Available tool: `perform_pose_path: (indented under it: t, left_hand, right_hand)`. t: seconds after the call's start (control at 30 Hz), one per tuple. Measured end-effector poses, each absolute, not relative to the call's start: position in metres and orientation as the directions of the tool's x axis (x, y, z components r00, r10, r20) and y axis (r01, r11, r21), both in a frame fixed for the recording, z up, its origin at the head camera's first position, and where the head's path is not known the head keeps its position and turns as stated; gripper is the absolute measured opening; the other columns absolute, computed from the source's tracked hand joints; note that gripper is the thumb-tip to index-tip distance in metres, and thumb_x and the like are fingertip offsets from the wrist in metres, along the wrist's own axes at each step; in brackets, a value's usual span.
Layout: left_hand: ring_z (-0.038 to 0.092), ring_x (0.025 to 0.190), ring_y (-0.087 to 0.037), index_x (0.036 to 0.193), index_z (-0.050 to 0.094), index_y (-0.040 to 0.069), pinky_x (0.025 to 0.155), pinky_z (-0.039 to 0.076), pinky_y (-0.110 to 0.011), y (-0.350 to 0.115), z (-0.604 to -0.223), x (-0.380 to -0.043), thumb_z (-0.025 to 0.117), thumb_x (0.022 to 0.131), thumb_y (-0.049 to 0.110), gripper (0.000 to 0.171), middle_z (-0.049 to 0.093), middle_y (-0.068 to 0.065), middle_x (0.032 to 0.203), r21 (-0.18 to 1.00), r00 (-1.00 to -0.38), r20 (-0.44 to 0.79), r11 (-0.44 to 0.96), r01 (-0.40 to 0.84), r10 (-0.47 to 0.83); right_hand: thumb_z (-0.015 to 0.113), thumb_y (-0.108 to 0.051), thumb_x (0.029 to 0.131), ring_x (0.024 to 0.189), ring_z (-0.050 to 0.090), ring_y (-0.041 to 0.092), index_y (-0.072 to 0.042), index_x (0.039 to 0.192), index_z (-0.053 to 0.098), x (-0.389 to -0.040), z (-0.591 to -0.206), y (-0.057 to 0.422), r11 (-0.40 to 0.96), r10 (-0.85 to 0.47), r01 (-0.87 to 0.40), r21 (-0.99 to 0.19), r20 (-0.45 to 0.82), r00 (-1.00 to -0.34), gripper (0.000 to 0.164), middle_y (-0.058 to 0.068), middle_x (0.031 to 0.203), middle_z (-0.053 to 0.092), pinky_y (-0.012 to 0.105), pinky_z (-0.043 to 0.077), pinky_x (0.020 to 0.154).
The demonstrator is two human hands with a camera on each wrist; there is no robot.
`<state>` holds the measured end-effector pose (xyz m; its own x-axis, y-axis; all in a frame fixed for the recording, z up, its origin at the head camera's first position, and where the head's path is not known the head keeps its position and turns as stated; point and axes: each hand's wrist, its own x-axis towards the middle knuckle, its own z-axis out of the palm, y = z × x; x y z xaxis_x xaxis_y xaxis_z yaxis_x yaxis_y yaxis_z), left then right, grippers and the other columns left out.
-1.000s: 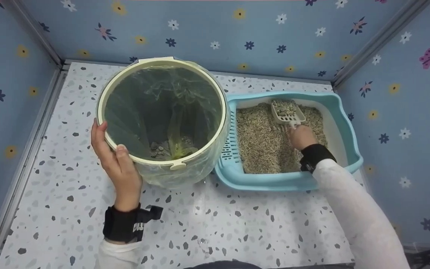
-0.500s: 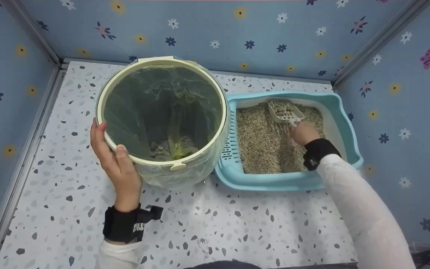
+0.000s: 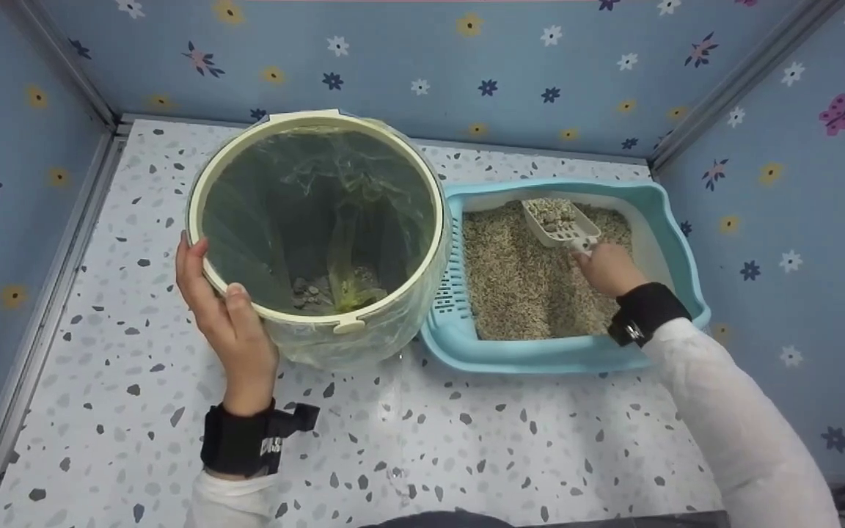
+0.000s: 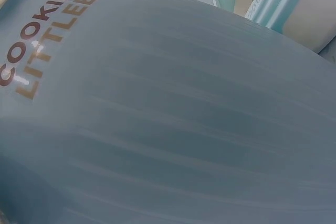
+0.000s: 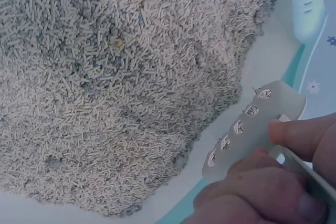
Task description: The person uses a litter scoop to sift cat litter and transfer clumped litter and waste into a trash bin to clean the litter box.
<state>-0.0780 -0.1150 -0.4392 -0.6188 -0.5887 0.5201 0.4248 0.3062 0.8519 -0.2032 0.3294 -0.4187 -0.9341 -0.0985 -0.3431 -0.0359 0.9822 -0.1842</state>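
A cream-rimmed trash bin [image 3: 312, 319] with a clear liner stands left of centre in the head view, grey clumps at its bottom. Against its left side rests my left hand [image 3: 228, 330], fingers along the outside and thumb at the rim. In the left wrist view the bin's blue-grey wall [image 4: 184, 103] hides that hand. My right hand [image 3: 609, 270] grips a pale slotted litter scoop [image 3: 568, 237] by its handle, over the far part of the litter box. Litter lies in the scoop. The right wrist view shows the scoop's slotted back [image 5: 247, 135] beside the litter [image 5: 131, 77].
The light-blue litter box [image 3: 540, 358] stands close against the bin's right side, with a grate along its left end. Patterned blue panels [image 3: 422, 59] enclose the back and both sides. The speckled tabletop [image 3: 452, 447] extends in front.
The right hand has drawn slightly back and to the right, and the scoop looks raised from the litter, its contents more visible. The left hand and bin have stayed in place.
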Motion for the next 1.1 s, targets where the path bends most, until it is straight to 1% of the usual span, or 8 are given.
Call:
perform_pose_path:
  t: [0.07,0.13,0.23,0.3,0.43,0.63,0.87,1.1]
  left_hand:
    - [0.024,0.14,-0.022,0.131,0.039,-0.01,0.115,0.013,-0.035,-0.112,-0.432,-0.076,0.035,0.087,0.013,0.05,0.028,-0.023,0.148,0.851,-0.616,0.522,0.306,0.428,-0.59]
    - [0.024,0.14,-0.023,0.131,0.039,-0.012,0.115,0.013,-0.035,-0.11,-0.426,-0.074,0.035,0.087,0.012,0.05,0.028,-0.025,0.147,0.849,-0.613,0.525,0.304,0.433,-0.591]
    - [0.024,0.14,-0.024,0.13,0.037,-0.014,0.115,0.013,-0.034,-0.105,-0.413,-0.069,0.034,0.087,0.009,0.049,0.027,-0.03,0.145,0.85,-0.617,0.522,0.299,0.434,-0.589]
    - [0.024,0.139,-0.025,0.129,0.037,-0.015,0.115,0.013,-0.034,-0.105,-0.41,-0.068,0.034,0.087,0.008,0.048,0.027,-0.03,0.145,0.854,-0.622,0.517,0.302,0.424,-0.589]
    - [0.024,0.139,-0.025,0.128,0.037,-0.016,0.114,0.014,-0.032,-0.104,-0.405,-0.066,0.033,0.085,0.005,0.048,0.027,-0.031,0.144,0.865,-0.632,0.499,0.301,0.4,-0.593]
    - [0.025,0.139,-0.026,0.128,0.038,-0.016,0.114,0.014,-0.032,-0.102,-0.406,-0.067,0.034,0.084,0.006,0.049,0.027,-0.031,0.144,0.871,-0.635,0.489,0.295,0.393,-0.598]
    - [0.023,0.139,-0.03,0.128,0.037,-0.016,0.115,0.013,-0.033,-0.103,-0.407,-0.067,0.035,0.084,0.005,0.049,0.026,-0.033,0.143,0.859,-0.628,0.509,0.304,0.411,-0.588]
    - [0.022,0.14,-0.031,0.129,0.036,-0.017,0.115,0.012,-0.033,-0.103,-0.406,-0.067,0.035,0.084,0.004,0.049,0.027,-0.033,0.143,0.856,-0.625,0.514,0.301,0.42,-0.588]
  right_hand:
    - [0.037,-0.028,0.1,0.053,0.042,0.022,-0.004,0.069,0.047,-0.194,-0.419,0.331,0.978,-0.101,-0.036,-0.205,-0.317,-0.943,0.041,0.006,0.061,0.04,0.043,0.041,0.062]
    - [0.037,-0.029,0.101,0.052,0.042,0.022,0.005,0.082,0.054,-0.183,-0.419,0.332,0.972,-0.097,-0.028,-0.233,-0.29,-0.952,0.043,0.007,0.062,0.041,0.04,0.04,0.061]
    - [0.039,-0.029,0.1,0.054,0.045,0.023,0.013,0.098,0.054,-0.167,-0.421,0.334,0.964,-0.081,-0.022,-0.267,-0.214,-0.973,0.044,0.01,0.066,0.045,0.039,0.039,0.058]
    - [0.04,-0.03,0.1,0.055,0.046,0.025,0.014,0.1,0.053,-0.159,-0.424,0.335,0.959,-0.063,-0.015,-0.284,-0.16,-0.985,0.046,0.012,0.067,0.046,0.039,0.039,0.057]
    - [0.04,-0.033,0.1,0.055,0.046,0.027,0.01,0.096,0.05,-0.148,-0.43,0.337,0.946,-0.009,0.005,-0.324,-0.044,-0.999,0.044,0.012,0.068,0.045,0.038,0.034,0.052]
    - [0.038,-0.037,0.1,0.057,0.05,0.033,0.009,0.098,0.048,-0.141,-0.443,0.34,0.934,0.063,0.029,-0.357,0.083,-0.995,0.047,0.014,0.068,0.047,0.044,0.037,0.053]
    - [0.037,-0.039,0.099,0.059,0.052,0.033,0.01,0.108,0.049,-0.137,-0.453,0.339,0.918,0.107,0.039,-0.396,0.152,-0.983,0.051,0.016,0.071,0.051,0.045,0.039,0.055]
    - [0.037,-0.039,0.099,0.054,0.049,0.03,0.007,0.098,0.048,-0.134,-0.454,0.34,0.921,0.09,0.025,-0.389,0.149,-0.985,0.047,0.013,0.067,0.047,0.042,0.036,0.051]
